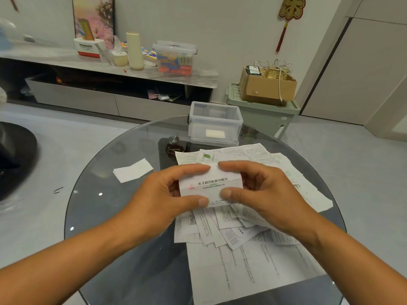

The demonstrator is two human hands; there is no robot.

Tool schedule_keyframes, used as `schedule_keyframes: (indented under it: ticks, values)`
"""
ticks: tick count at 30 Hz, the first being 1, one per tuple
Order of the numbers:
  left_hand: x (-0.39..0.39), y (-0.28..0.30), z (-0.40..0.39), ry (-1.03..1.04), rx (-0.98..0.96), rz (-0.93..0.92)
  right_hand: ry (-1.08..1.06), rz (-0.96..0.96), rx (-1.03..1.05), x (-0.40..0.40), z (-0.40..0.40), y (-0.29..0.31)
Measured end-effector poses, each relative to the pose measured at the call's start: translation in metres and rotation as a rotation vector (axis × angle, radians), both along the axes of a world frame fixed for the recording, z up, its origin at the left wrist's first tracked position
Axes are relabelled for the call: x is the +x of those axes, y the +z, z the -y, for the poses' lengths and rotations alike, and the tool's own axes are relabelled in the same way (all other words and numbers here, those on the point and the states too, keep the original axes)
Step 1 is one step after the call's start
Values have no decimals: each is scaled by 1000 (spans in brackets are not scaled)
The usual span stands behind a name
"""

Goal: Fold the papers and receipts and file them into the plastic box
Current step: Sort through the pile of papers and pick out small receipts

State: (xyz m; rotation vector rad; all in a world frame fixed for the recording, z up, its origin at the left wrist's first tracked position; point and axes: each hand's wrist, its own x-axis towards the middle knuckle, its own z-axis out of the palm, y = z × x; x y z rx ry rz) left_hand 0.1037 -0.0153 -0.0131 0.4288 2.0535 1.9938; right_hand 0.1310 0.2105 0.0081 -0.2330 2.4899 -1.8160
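Hands, left [160,194] and right [262,194], pinch the paper [211,183] at both ends, I think to press its fold; box [214,124] waits open behind the pile [242,249].

The folded paper [211,186] is white with grey print and a small red mark. The loose papers [248,256] are white with black text. Far off, the plastic box [214,123] is clear, and the round table [123,214] is smoky grey glass.

One head-worn camera looks forward and down, close over the round glass table [105,172] toward the far wall.
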Motion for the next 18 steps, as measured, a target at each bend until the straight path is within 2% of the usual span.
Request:
schedule_keyframes:
  ticks: [3, 6, 10, 12, 16, 18]
  values:
    - [-1, -1, -1, 6, -64, 17, -31, 79, 43, -1, 2, -1]
    - [-4, -1, 1, 112, -180, -104, -123, -19, 133, -2, 2, 0]
    - [-4, 2, 1, 116, -305, -178, -131, -62, 92, -2, 4, 3]
    - [-3, 4, 1, 62, -265, -121, -85, 9, -33, -2, 5, 4]
    - [0, 9, -3, -121, -48, 77, 38, 270, -420, 0, 13, 9]
    - [1, 9, -5, -121, 24, 120, 55, 282, -434, 0, 16, 7]
